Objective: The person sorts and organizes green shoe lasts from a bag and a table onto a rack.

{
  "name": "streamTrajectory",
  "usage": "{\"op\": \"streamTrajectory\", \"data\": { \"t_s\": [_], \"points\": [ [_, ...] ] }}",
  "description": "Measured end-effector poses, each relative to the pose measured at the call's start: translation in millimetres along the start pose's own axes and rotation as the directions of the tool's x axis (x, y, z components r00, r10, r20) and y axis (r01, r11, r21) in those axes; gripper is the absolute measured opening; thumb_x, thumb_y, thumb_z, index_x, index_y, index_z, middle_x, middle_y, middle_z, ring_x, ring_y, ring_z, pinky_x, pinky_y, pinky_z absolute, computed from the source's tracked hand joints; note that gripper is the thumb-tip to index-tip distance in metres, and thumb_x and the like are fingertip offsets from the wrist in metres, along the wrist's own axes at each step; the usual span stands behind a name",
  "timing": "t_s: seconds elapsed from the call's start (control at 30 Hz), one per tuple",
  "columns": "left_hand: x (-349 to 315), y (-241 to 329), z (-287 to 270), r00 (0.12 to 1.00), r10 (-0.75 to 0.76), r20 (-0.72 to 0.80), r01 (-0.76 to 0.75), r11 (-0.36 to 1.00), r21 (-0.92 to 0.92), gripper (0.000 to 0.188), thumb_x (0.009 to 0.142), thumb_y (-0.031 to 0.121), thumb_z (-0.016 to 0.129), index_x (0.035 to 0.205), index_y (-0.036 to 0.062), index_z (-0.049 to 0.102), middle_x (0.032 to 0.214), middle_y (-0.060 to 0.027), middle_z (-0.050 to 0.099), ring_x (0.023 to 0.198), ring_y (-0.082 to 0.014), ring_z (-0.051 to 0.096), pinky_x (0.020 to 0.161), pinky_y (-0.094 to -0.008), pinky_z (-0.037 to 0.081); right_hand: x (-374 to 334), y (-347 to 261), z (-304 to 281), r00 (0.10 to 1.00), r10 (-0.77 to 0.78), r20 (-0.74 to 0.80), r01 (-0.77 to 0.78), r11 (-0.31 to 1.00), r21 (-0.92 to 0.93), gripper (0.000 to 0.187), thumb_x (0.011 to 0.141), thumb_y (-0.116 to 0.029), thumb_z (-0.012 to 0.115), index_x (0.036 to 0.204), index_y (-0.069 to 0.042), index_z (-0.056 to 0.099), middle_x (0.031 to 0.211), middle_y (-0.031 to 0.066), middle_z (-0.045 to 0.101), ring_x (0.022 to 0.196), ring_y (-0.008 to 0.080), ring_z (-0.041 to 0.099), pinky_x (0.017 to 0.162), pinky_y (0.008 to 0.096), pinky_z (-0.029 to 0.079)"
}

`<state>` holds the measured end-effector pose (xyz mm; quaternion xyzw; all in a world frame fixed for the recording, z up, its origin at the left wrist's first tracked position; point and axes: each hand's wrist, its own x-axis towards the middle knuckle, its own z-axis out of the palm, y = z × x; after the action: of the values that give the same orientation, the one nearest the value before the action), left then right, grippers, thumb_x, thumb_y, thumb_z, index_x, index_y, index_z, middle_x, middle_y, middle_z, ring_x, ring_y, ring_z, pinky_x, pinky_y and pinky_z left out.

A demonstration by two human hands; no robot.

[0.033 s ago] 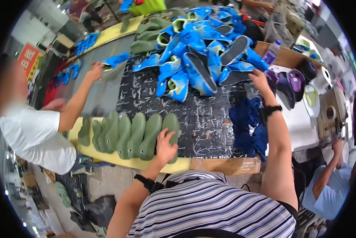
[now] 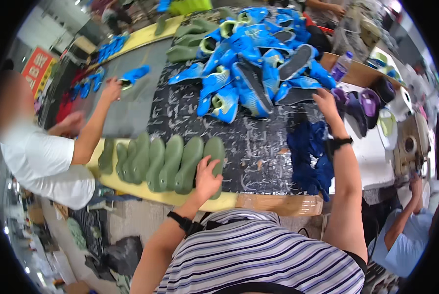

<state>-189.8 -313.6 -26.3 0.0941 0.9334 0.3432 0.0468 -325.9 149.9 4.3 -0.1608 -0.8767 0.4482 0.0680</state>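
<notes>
My left hand (image 2: 209,177) lies over the rightmost green shoe last (image 2: 215,145), its fingers spread across the surface. That last ends a row of several similar green lasts (image 2: 172,159) along the near table edge. Out to the right, my right hand (image 2: 325,104) has its curled fingers at the end of a blue shoe (image 2: 297,94) with a dark sole. This shoe lies on its side at the near right of a heap of blue shoes (image 2: 244,54); my fingers partly cover its end. The black table covering (image 2: 180,105) is marked with white scraps.
Dark blue cloth (image 2: 310,157) lies below my right forearm. Beyond it are a purple bottle (image 2: 341,66), purple-and-black shoes (image 2: 368,108) and a sewing machine (image 2: 410,144). A co-worker's hand (image 2: 112,89) at left holds a blue shoe (image 2: 134,74). Another person (image 2: 403,235) sits at right.
The whole view has shifted slightly. The co-worker's hand has moved a little left with its blue shoe, which is now tilted. My two hands keep their places on the last and the shoe.
</notes>
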Motion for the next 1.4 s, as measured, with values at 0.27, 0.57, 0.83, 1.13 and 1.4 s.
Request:
{"op": "streamTrajectory", "data": {
  "t_s": [0.27, 0.57, 0.83, 1.13, 1.4],
  "points": [
    [-2, -4, 3, 0.998, -0.009, -0.067, 0.008, 1.000, -0.015, 0.047, 0.067, 0.009, 0.061, 0.113, 0.0088, 0.059, 0.131, -0.0189, 0.042, 0.123, -0.0374, 0.038, 0.103, -0.0421, 0.034, -176, -20, 58, 0.912, -0.362, 0.195, 0.410, 0.828, -0.383, 0.053, 0.079, -0.017, 0.065, 0.124, 0.003, 0.046, 0.135, 0.0285, 0.038, 0.117, 0.0449, 0.044, 0.099, 0.0446, 0.035],
    [-10, -26, 14, 0.981, 0.042, -0.192, -0.066, 0.990, -0.122, 0.032, 0.077, 0.020, 0.062, 0.105, 0.0041, 0.061, 0.118, -0.0176, 0.053, 0.110, -0.0357, 0.050, 0.095, -0.0447, 0.038, -233, -74, 161, 0.736, -0.438, 0.516, 0.626, 0.731, -0.271, 0.056, 0.078, -0.021, 0.067, 0.125, 0.001, 0.047, 0.134, 0.0302, 0.036, 0.121, 0.0447, 0.038, 0.102, 0.0489, 0.030],
    [-14, -102, -116, 0.677, -0.040, -0.735, 0.242, 0.955, 0.170, 0.026, 0.071, 0.012, 0.064, 0.096, 0.0049, 0.062, 0.107, -0.0131, 0.053, 0.106, -0.0303, 0.049, 0.090, -0.0459, 0.034, -254, -58, 212, 0.677, -0.508, 0.533, 0.733, 0.533, -0.423, 0.065, 0.083, -0.039, 0.055, 0.133, 0.000, 0.041, 0.142, 0.0276, 0.030, 0.135, 0.0399, 0.022, 0.108, 0.0505, 0.017],
    [-4, -171, -159, 0.578, -0.468, -0.669, 0.733, 0.659, 0.171, 0.050, 0.074, 0.040, 0.071, 0.103, 0.0006, 0.063, 0.136, -0.0205, 0.034, 0.126, -0.0345, 0.031, 0.092, -0.0543, 0.029, -253, -67, 213, 0.711, -0.516, 0.478, 0.697, 0.605, -0.384, 0.061, 0.078, -0.033, 0.060, 0.129, -0.002, 0.047, 0.140, 0.0249, 0.035, 0.133, 0.0397, 0.027, 0.108, 0.0498, 0.018],
    [-16, -225, -171, 0.608, -0.317, -0.728, 0.637, 0.742, 0.210, 0.049, 0.070, 0.046, 0.073, 0.085, -0.0008, 0.068, 0.133, -0.0164, 0.038, 0.121, -0.0339, 0.035, 0.092, -0.0453, 0.033, -259, -73, 214, 0.713, -0.525, 0.465, 0.697, 0.604, -0.387, 0.060, 0.077, -0.029, 0.062, 0.128, -0.001, 0.047, 0.139, 0.0239, 0.035, 0.131, 0.0393, 0.029, 0.107, 0.0501, 0.020]
  ]
}}
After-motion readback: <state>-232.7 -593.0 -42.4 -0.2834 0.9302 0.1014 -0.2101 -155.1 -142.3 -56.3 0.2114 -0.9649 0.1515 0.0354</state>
